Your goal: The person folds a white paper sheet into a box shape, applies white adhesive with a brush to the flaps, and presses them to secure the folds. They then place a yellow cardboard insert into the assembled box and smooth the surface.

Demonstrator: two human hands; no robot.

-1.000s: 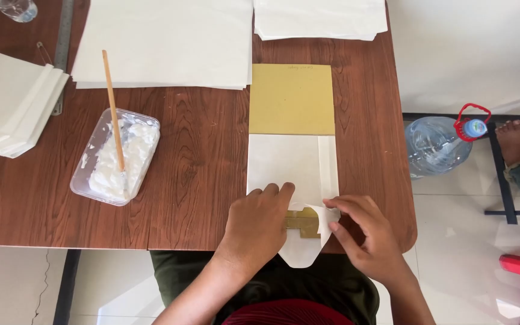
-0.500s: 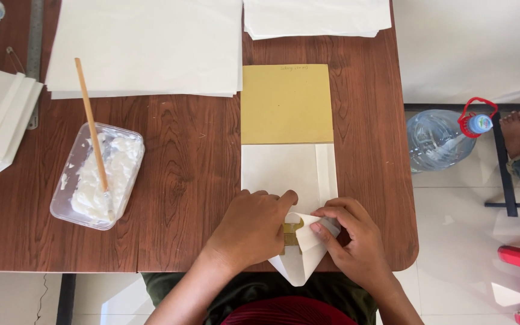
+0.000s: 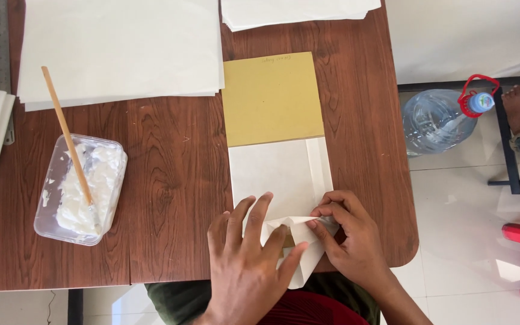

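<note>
Paper bag (image 3: 281, 180), white and flat, lies on the brown worktop (image 3: 170, 180) near its front edge, with a mustard card (image 3: 272, 99) slid into its far end. We note the left hand (image 3: 251, 262) pressed flat on the bag's near end, fingers spread and gripping nothing. The right hand (image 3: 350, 241) pinches a folded flap (image 3: 299, 225) of the bag between thumb and fingertips, just beside the left hand. We see the bag's near corner hanging over the worktop edge. To the left stands a clear tub of white paste (image 3: 82, 189) with a wooden stick (image 3: 67, 135) resting in it. Stacks of white sheets (image 3: 121, 48) lie at the far side. A water bottle (image 3: 437, 120) stands on the floor to the right.
</note>
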